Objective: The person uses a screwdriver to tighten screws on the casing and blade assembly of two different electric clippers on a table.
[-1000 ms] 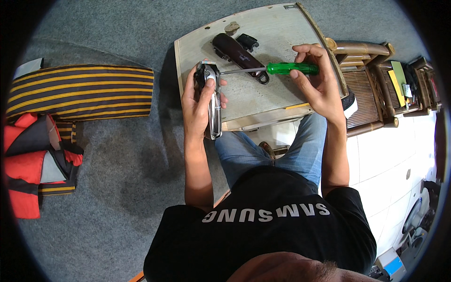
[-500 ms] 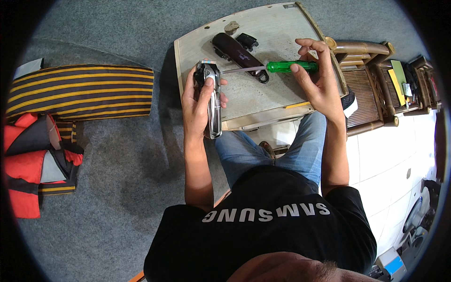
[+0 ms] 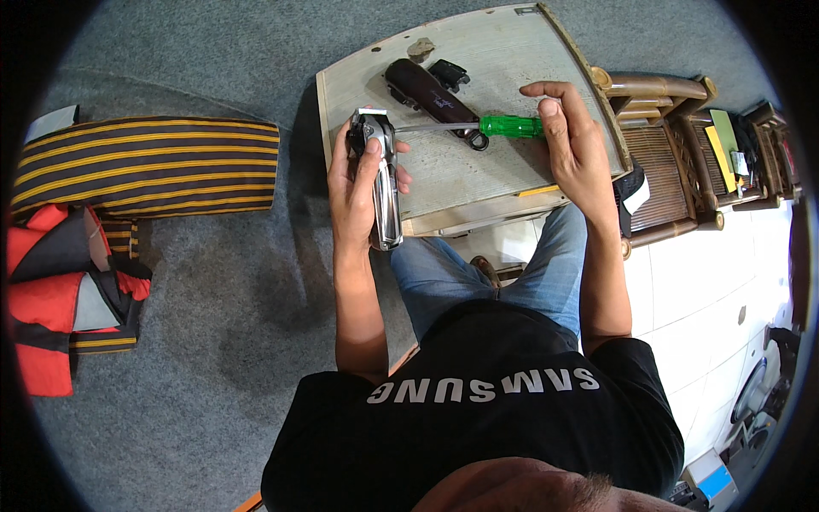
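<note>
My left hand (image 3: 352,194) is wrapped round a silver and black hair clipper (image 3: 386,192), its blade end pointing away from me. A screwdriver (image 3: 510,126) with a green handle reaches across from the right, its shaft ending against the side of the clipper near the blade. My right hand (image 3: 582,158) holds the handle's end, with thumb and forefinger raised and the other fingers mostly hidden. Beyond the shaft, a dark maroon hair clipper (image 3: 431,92) with a loop at its end lies on the small table (image 3: 503,51), beside a small black part (image 3: 450,75).
A greyish lump or patch (image 3: 421,49) is near the table's far edge. On the left, a striped cushion (image 3: 153,162) and red and black cloth (image 3: 47,299) lie over grey carpet (image 3: 222,273). Bamboo furniture (image 3: 661,171) stands at the right, by white floor tiles (image 3: 691,290).
The screwdriver handle has shifted slightly left. My right hand's thumb and forefinger have drawn closer together and its palm now covers the handle's end. The left hand has barely moved.
</note>
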`<state>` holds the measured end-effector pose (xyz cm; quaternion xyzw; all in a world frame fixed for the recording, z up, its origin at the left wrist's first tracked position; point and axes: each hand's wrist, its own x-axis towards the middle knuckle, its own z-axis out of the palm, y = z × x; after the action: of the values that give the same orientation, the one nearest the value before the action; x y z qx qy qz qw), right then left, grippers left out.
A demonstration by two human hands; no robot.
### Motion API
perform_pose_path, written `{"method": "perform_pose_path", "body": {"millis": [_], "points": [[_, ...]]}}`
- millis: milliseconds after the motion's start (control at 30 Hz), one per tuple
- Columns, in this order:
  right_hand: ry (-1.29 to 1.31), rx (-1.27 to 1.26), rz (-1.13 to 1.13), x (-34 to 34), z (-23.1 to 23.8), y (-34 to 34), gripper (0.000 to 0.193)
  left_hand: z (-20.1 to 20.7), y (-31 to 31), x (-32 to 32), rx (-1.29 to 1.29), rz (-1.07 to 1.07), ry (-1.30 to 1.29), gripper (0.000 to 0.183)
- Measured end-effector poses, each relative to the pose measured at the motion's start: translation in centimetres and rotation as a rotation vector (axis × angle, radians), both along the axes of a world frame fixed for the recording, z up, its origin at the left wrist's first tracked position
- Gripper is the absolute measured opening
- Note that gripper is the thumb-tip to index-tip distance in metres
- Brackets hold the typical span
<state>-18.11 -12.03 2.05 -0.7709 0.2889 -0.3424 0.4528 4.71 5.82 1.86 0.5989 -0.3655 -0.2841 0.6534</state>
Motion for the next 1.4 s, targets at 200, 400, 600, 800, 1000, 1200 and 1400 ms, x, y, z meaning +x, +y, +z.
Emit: {"method": "perform_pose_path", "body": {"millis": [200,400,600,800,1000,1200,1400], "points": [[-0.261,-0.110,0.045,0.5,-1.3,-0.4,0.041,0.2,0.0,-0.1,0.009,0.001,-0.010,0.048],[-0.398,-0.085,0.195,-0.5,-1.6,-1.1,0.050,0.4,-0.2,-0.4,0.000,-0.001,0.021,0.049],[-0.328,-0.045,0.304,-0.9,-1.5,-1.3,0.043,0.1,-0.1,-0.2,-0.002,0.001,0.021,0.050],[-0.348,0.077,0.212,-0.4,-1.6,-0.4,0.037,0.2,-0.1,-0.3,0.002,0.003,0.011,0.050],[-0.265,0.013,0.188,-1.0,-1.7,-1.1,0.028,0.2,-0.2,-0.4,-0.011,-0.030,0.019,0.049],[-0.385,0.029,0.124,-0.6,-1.1,-0.2,0.024,0.1,-0.3,-0.3,-0.007,-0.045,0.037,0.049],[-0.254,0.163,0.095,-0.9,-1.5,-0.7,0.027,0.2,-0.3,-0.3,-0.007,-0.059,0.024,0.049]]}}
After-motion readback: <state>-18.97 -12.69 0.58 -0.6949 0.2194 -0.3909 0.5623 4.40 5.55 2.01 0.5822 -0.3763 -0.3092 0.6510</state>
